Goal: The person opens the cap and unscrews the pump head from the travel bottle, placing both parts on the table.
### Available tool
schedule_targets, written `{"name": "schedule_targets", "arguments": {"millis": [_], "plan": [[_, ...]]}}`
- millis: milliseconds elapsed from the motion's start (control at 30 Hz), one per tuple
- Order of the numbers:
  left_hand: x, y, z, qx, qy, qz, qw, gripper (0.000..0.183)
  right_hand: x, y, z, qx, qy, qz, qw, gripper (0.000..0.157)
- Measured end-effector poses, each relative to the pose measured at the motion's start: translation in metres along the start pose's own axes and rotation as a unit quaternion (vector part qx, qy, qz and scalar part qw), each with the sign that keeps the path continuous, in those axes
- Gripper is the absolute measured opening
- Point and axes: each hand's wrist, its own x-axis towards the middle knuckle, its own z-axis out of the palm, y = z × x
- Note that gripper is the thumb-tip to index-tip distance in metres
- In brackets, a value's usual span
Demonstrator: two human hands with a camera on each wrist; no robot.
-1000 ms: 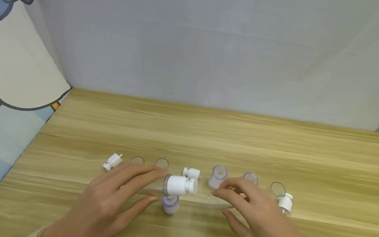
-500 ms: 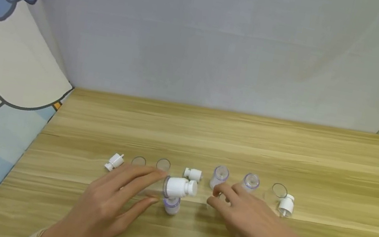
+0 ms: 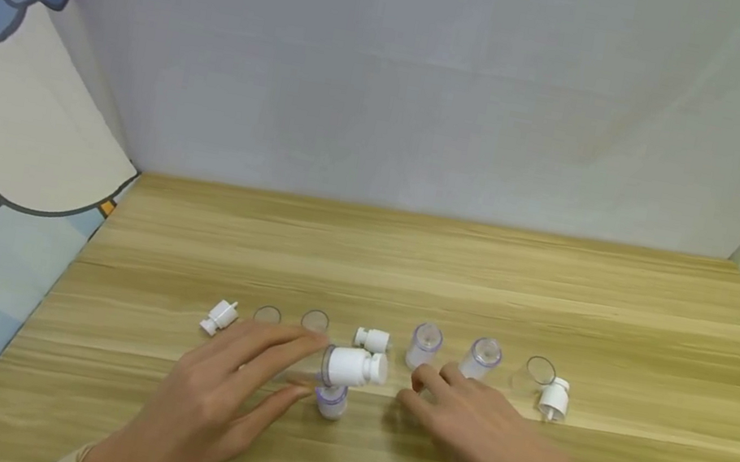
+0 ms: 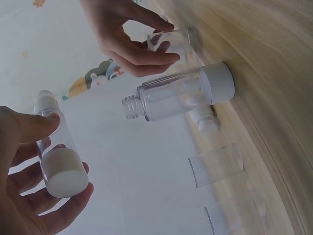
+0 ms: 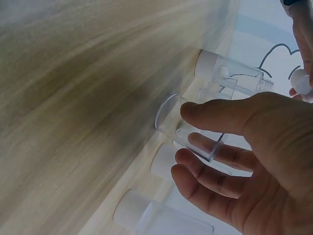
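My left hand (image 3: 215,394) grips a clear pump bottle with a white pump top (image 3: 349,366), held sideways above the table; its white base (image 4: 66,174) shows in the left wrist view. To the right, my right hand (image 3: 476,431) has thumb and fingers around a clear cap (image 5: 171,117), whose far rim is right at the tabletop. In the head view the fingers hide most of that cap. Between the hands and below the held bottle stands an open clear bottle (image 3: 331,402) with a threaded neck and white base.
Two more open bottles (image 3: 426,346) stand just beyond my right hand. Clear caps (image 3: 540,370) stand at the right and behind my left hand. White pump heads (image 3: 221,317) lie along the row, one (image 3: 554,399) at the right. A pale wall closes off the back.
My right hand has lowered toward the table and shifted slightly left with the clear cap, uncovering the bottle behind it. My left hand keeps its hold on the pump bottle, almost still.
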Motion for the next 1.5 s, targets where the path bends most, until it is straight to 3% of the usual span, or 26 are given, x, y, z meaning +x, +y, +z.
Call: {"name": "schedule_targets", "arguments": {"millis": [267,533,800,967,1033,1100,1267,1400,1500], "plan": [[-0.003,-0.001,0.003,0.01,-0.005,-0.003,0.9999,0.036,0.003,0.0,0.006,-0.003,0.001,0.003,1.0,0.052],[-0.004,0.0,0.005,0.002,-0.005,-0.009,0.9999,0.037,0.001,-0.001,0.008,-0.016,0.031,0.004,0.999,0.05],[-0.005,0.001,0.008,-0.006,-0.008,-0.011,0.9999,0.037,-0.002,-0.004,-0.004,-0.007,0.112,0.013,0.994,0.034],[-0.007,0.003,0.013,-0.014,-0.012,-0.012,0.9998,0.038,-0.001,-0.007,-0.011,0.067,0.191,0.022,0.979,0.029],[-0.008,0.004,0.016,-0.018,-0.019,-0.012,0.9996,0.038,-0.001,-0.008,-0.013,0.138,0.208,0.035,0.968,0.033],[-0.009,0.005,0.018,-0.025,-0.023,-0.009,0.9994,0.038,0.0,-0.01,-0.015,0.224,0.213,0.052,0.95,0.039],[-0.009,0.008,0.023,-0.047,-0.022,-0.005,0.9986,0.037,0.0,-0.017,-0.017,0.41,0.217,0.089,0.881,0.058],[-0.008,0.011,0.029,-0.067,-0.026,-0.009,0.9973,0.037,0.003,-0.025,-0.019,0.502,0.231,0.097,0.828,0.056],[-0.008,0.013,0.034,-0.081,-0.03,-0.016,0.9962,0.038,0.006,-0.031,-0.023,0.542,0.242,0.107,0.798,0.051]]}}
